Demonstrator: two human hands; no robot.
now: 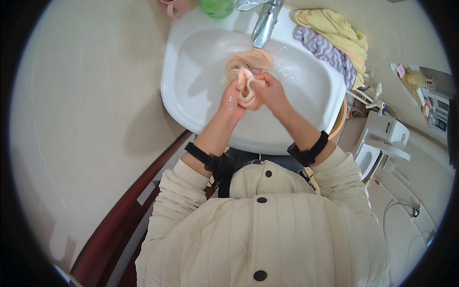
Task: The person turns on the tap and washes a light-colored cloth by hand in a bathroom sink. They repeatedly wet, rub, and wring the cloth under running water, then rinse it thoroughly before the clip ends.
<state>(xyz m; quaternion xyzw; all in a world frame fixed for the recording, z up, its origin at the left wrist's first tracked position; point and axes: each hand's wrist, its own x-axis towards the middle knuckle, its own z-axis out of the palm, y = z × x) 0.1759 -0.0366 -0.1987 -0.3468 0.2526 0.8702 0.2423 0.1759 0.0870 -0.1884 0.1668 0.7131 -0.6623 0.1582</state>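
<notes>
A wet, peach-coloured cloth (252, 57) lies bunched in the white washbasin (175, 97), partly in shallow water. One end of it is lifted between both of my hands in a thick, twisted loop. My left hand (232, 100) cups the bundle from the left, wet and shiny at the wrist. From the right, my right hand (269, 89) pinches the cloth's edge, fingers curled. Above the far part of the cloth hangs the spout of the chrome tap (263, 32). Whether water runs from it cannot be told.
A yellow towel (333, 28) and a purple-and-white wavy cloth (324, 50) drape over the basin's right rim. At the back left stand a pink mug (175, 7) and a green container (216, 7). A toilet (369, 154) is off to the right; a wall (93, 71) borders the left.
</notes>
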